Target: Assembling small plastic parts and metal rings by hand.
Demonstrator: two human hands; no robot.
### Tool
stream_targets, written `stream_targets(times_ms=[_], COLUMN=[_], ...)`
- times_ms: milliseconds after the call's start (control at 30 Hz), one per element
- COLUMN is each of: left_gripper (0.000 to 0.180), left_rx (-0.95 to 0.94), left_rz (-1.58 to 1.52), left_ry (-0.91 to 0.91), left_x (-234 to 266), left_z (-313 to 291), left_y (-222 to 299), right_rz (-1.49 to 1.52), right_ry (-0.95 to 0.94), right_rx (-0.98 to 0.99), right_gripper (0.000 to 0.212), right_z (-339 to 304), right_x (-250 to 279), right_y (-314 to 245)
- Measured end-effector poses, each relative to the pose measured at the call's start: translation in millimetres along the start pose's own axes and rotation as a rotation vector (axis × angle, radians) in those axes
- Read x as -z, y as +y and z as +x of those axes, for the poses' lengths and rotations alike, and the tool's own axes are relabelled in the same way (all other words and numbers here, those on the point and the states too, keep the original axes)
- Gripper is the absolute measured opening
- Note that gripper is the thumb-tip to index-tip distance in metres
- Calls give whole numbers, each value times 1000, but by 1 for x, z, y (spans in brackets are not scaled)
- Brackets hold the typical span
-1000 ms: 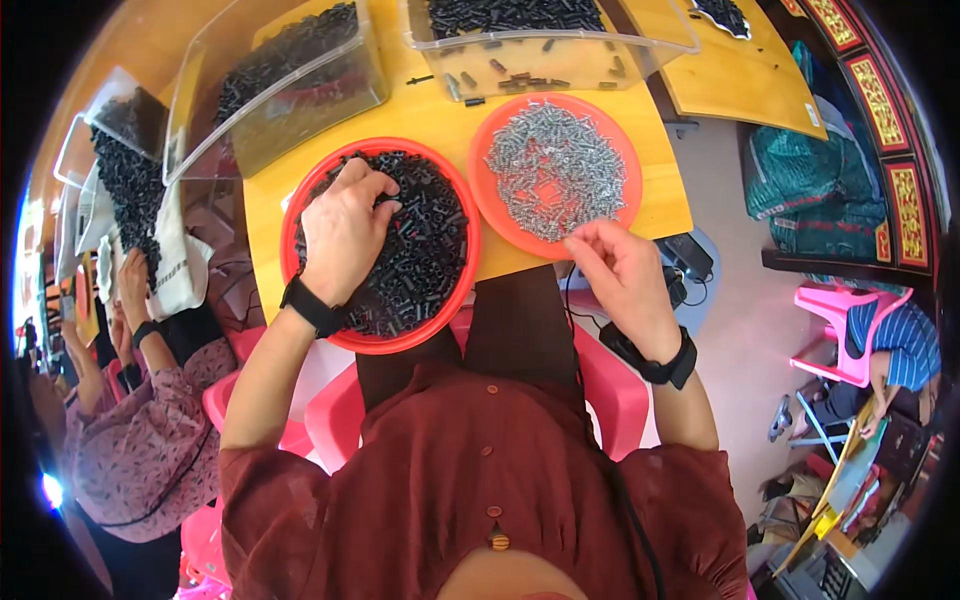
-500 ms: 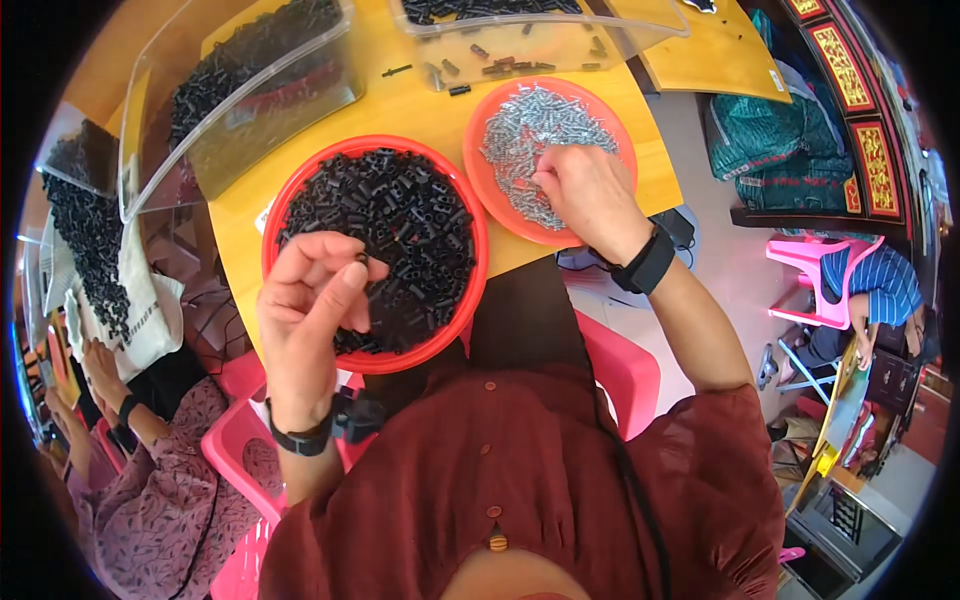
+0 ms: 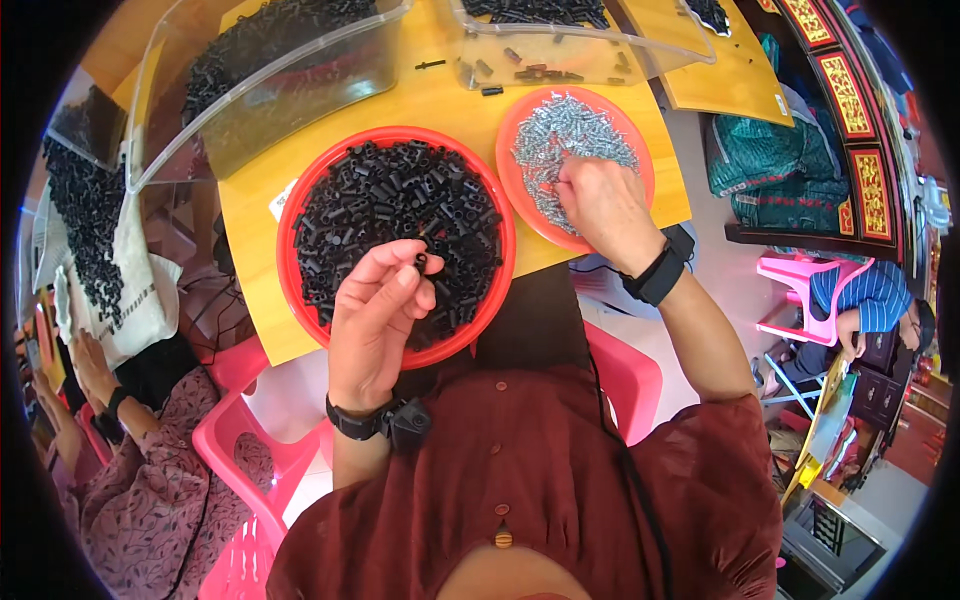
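Over the near part of a red basin (image 3: pixel 287 255) full of short black plastic tubes (image 3: pixel 400 195), my left hand (image 3: pixel 385 300) pinches one small black tube (image 3: pixel 421 263) between thumb and fingertips. My right hand (image 3: pixel 603 205) is at an orange-red plate (image 3: pixel 648 170) heaped with small silvery screws (image 3: pixel 570 130). Its thumb and forefinger are pressed together at the edge of the heap; whatever is between the fingertips is hidden. Both wrists carry black bands.
Clear plastic bins (image 3: pixel 300 110) of black parts stand at the far side of the yellow table (image 3: pixel 245 290). A few stray black pieces (image 3: pixel 430 65) lie near them. Left, another person's hands (image 3: pixel 95 370) are beside a pile of black parts. A pink chair (image 3: pixel 240 430) is at my left.
My left hand has moved right across the basin, still pinching the black tube. My right hand stays at the screws with fingers closed. The whole view has shifted slightly.
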State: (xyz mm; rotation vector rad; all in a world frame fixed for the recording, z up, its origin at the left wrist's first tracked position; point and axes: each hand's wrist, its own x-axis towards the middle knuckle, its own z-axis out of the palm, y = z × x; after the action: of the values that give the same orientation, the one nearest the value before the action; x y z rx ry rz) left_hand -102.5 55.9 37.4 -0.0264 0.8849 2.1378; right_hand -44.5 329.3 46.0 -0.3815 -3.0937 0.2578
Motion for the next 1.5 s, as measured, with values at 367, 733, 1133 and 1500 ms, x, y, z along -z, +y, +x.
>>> stream_targets(times_ms=[367,733,1133,1500], left_gripper=[22,22,18,27], left_rx=[-12,-3,25,-88], left_rz=[-55,-48,149,522], left_ry=[6,22,19,-35], left_x=[11,12,-24,-85], left_z=[-4,-3,-3,30], left_y=[-4,-8,-16,-80], right_rz=[107,75,775,1298], right_ry=[134,49,-218,-630], right_rx=[-7,48,-188,-279], right_gripper=[6,7,13,13], right_z=[-3,0,-8,-38], right_x=[15,1,15,48], right_y=[9,6,23,23])
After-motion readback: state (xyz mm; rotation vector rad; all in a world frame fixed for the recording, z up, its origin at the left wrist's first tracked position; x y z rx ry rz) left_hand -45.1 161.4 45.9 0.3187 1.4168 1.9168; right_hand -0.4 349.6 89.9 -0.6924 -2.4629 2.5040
